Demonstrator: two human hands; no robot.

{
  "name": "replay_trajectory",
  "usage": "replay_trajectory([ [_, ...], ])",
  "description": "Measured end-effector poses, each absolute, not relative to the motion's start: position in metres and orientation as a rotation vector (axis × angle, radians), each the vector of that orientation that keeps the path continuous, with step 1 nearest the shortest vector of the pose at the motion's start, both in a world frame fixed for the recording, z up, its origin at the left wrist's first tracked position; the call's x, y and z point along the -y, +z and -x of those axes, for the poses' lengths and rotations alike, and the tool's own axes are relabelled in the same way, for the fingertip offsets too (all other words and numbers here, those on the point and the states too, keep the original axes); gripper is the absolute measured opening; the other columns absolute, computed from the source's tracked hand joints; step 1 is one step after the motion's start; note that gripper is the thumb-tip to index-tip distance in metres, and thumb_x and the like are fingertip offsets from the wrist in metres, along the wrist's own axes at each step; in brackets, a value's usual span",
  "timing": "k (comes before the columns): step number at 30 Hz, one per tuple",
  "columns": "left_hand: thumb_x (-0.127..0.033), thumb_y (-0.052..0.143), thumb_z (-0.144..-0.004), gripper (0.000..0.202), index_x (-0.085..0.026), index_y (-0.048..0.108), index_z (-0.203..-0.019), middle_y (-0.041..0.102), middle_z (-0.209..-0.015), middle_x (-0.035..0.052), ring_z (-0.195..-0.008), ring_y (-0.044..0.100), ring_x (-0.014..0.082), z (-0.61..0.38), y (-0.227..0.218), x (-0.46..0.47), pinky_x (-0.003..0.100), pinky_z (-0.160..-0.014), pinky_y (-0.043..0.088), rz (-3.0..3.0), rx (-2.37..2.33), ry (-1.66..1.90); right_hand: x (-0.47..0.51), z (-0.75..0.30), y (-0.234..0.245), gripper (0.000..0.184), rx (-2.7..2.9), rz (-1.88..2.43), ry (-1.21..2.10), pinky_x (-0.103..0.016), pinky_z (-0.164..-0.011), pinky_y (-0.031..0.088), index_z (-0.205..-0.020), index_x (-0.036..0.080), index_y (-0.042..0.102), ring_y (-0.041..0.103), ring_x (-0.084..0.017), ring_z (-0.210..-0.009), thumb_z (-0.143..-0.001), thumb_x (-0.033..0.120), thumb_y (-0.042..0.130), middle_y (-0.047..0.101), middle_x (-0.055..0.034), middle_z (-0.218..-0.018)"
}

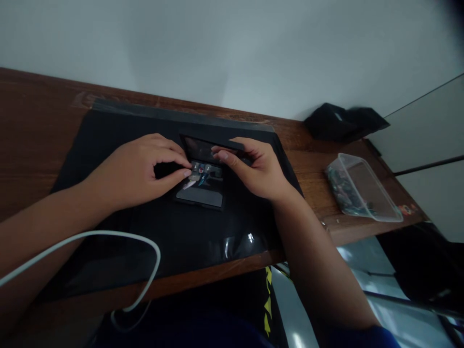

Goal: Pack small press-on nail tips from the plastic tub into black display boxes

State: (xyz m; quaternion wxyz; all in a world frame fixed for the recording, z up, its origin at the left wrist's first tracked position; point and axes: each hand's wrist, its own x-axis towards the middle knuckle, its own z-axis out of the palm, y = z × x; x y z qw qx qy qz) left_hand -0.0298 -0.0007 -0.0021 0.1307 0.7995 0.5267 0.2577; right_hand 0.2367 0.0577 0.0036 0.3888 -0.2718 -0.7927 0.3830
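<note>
A small flat black case (pixel 200 197) lies open on the black mat, its lid raised toward the wall. My right hand (pixel 259 166) grips this dark, glossy lid (pixel 200 148), thumb on the inner face and fingers behind. Inside the case are small pieces: a blue one (pixel 203 179), a whitish one (pixel 189 184) and a dark shaped insert (pixel 213 175). At the case's left side my left hand (pixel 152 166) is closed in a pinch, thumb and fingertips touching the small pieces. What exactly sits between those fingertips is too small to make out.
The black mat (pixel 126 251) is taped onto a brown wooden table (pixel 32 116) against a pale wall. To the right stands a clear plastic tub (pixel 373 188) with many small packets. Black boxes (pixel 337 121) sit behind it. A white cable (pixel 108 233) loops across my left forearm.
</note>
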Motion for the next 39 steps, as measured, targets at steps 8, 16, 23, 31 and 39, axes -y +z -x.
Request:
replay_trajectory([
  [8,-0.06,0.055,-0.103,0.039,-0.038,0.088,-0.104,0.087,-0.107,-0.0011,-0.116,0.074,0.0305,0.036,-0.001,0.001,0.046,-0.106,0.059,-2.383,-1.469,0.754,-0.058,-0.237,0.005,0.04,2.029,0.687,0.959,-0.038,-0.098,0.068,-0.11,0.021,0.086,0.082,-0.022,-0.104,-0.103,0.059,0.076,0.087,-0.0071,-0.112],
  [16,-0.057,0.049,-0.103,0.044,-0.036,0.087,-0.101,0.086,-0.107,-0.0056,-0.114,0.072,0.0282,0.029,0.001,0.0,0.044,-0.105,0.058,-2.369,-1.576,0.738,-0.057,-0.237,0.005,0.043,2.035,0.739,0.953,-0.039,-0.099,0.068,-0.111,0.023,0.086,0.081,-0.023,-0.106,-0.101,0.064,0.076,0.087,-0.0074,-0.112],
  [23,-0.048,0.051,-0.1,0.038,-0.034,0.085,-0.108,0.085,-0.107,-0.0035,-0.112,0.074,0.028,0.029,0.0,-0.001,0.044,-0.102,0.058,-2.336,-1.554,0.767,-0.058,-0.238,0.004,0.045,2.038,0.748,0.935,-0.039,-0.098,0.068,-0.112,0.022,0.085,0.081,-0.023,-0.105,-0.101,0.064,0.076,0.087,-0.008,-0.112],
  [31,-0.048,0.049,-0.099,0.04,-0.037,0.087,-0.106,0.084,-0.112,-0.0049,-0.113,0.073,0.0268,0.03,-0.002,-0.001,0.041,-0.104,0.058,-2.366,-1.535,0.761,-0.058,-0.238,0.004,0.045,2.039,0.743,0.921,-0.038,-0.097,0.068,-0.111,0.022,0.085,0.081,-0.022,-0.103,-0.101,0.065,0.075,0.087,-0.0076,-0.111],
  [39,-0.068,0.064,-0.094,0.041,-0.035,0.088,-0.099,0.083,-0.11,0.0003,-0.107,0.073,0.0291,0.045,0.005,0.006,0.044,-0.096,0.057,-2.272,-1.494,0.725,-0.058,-0.238,0.004,0.046,2.039,0.742,0.918,-0.038,-0.097,0.068,-0.111,0.023,0.085,0.081,-0.023,-0.104,-0.1,0.066,0.075,0.086,-0.0074,-0.111],
])
